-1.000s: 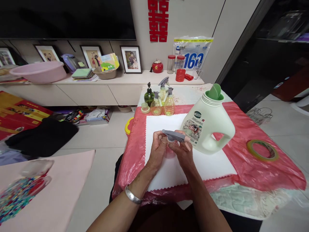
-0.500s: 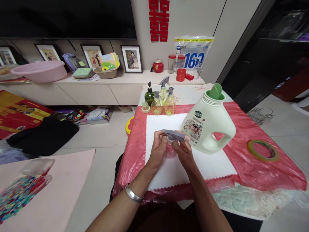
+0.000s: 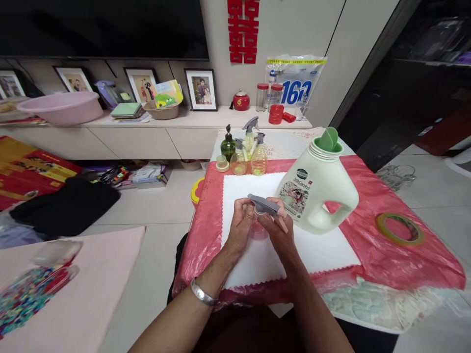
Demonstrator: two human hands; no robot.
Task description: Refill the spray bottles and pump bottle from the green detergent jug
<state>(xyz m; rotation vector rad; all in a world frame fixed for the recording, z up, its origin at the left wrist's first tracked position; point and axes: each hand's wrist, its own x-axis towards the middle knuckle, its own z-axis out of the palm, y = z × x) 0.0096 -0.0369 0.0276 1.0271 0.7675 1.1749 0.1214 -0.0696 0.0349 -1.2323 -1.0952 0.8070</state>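
Observation:
Between my hands stands a small clear pinkish spray bottle (image 3: 260, 230) over the white mat (image 3: 253, 267). Its grey trigger spray head (image 3: 264, 204) sits at the neck, with a pink trigger pointing right. My left hand (image 3: 241, 223) is closed round the left side of the neck. My right hand (image 3: 281, 229) is closed on the spray head's collar from the right, thumb in front. Just right of my hands is a large pale green detergent jug (image 3: 327, 181), with a green cup (image 3: 328, 139) in its mouth.
At the table's back left are spray bottles (image 3: 259, 159), a dark green pump bottle (image 3: 228, 146) and a pale cap (image 3: 222, 163). A tape roll (image 3: 399, 228) lies right on the red plastic sheet (image 3: 371, 196). A pink table (image 3: 106, 274) with small colourful pieces stands left.
The spray head has turned slightly in my hands, its nozzle end shifting a little left and the trigger now pointing more downward. The rest stays in place.

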